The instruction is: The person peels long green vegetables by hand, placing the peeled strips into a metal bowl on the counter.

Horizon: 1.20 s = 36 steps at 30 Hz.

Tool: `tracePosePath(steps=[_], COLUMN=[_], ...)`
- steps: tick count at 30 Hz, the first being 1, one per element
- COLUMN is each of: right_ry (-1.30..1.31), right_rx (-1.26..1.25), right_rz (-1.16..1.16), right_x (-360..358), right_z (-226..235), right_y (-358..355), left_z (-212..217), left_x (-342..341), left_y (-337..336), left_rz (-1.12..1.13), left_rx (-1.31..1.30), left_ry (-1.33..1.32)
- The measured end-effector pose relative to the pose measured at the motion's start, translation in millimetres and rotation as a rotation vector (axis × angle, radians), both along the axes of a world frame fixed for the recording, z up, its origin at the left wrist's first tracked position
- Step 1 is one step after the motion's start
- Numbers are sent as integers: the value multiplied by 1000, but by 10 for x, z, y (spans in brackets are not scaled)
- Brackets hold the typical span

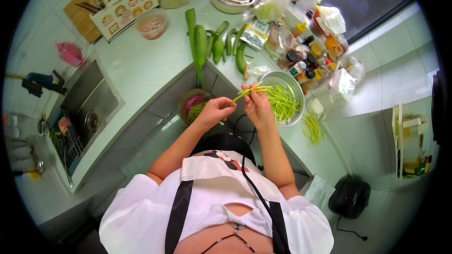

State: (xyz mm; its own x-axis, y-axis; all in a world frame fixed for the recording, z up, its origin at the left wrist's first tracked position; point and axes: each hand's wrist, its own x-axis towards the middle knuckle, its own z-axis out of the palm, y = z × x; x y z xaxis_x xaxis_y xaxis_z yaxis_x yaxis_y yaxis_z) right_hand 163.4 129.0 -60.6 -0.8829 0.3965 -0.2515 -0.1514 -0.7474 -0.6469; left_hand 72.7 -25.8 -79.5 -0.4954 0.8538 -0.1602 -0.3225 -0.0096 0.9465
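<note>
Several thin yellow-green garlic scapes (256, 87) lie across the fingers of my right hand (259, 107), closed around them. My left hand (216, 112) pinches the lower tip of one of these stems, to the left of my right hand. Just right of my right hand stands a round metal bowl (300, 90) on the counter, filled with many more cut stems (281, 101). A small loose pile of stems (311, 129) rests on the counter beside the bowl. Beneath my left hand, below the counter's edge, is a bin (182, 105) with green and pink scraps in it.
Several green gourds and cucumbers (200, 44) lie behind the hands, with a peeler (247, 67) beside them. Bottles and jars (308, 61) crowd the back right. A sink (96, 96) is at the left. A black cable (246, 162) hangs down my front.
</note>
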Motion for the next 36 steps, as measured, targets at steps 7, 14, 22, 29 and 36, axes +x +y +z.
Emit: tracePosePath(steps=[7, 14, 22, 29, 36], right_ry=[-47, -327, -519, -624, -604], right_rx=[12, 348, 595, 772, 829], right_rz=[69, 166, 366, 532, 425], right_x=[-327, -470, -644, -722, -705], right_z=[-216, -587, -746, -674, -731], right_y=[-351, -389, -368, -294, -255], left_z=[-43, -269, -221, -134, -204], left_x=[-276, -396, -528, -672, -793], left_y=[-508, -667, -724, -727, -691], left_rz=[187, 302, 340, 318, 279], left_rx=[-143, -275, -274, -298, -258], left_ry=[40, 168, 221, 236, 217])
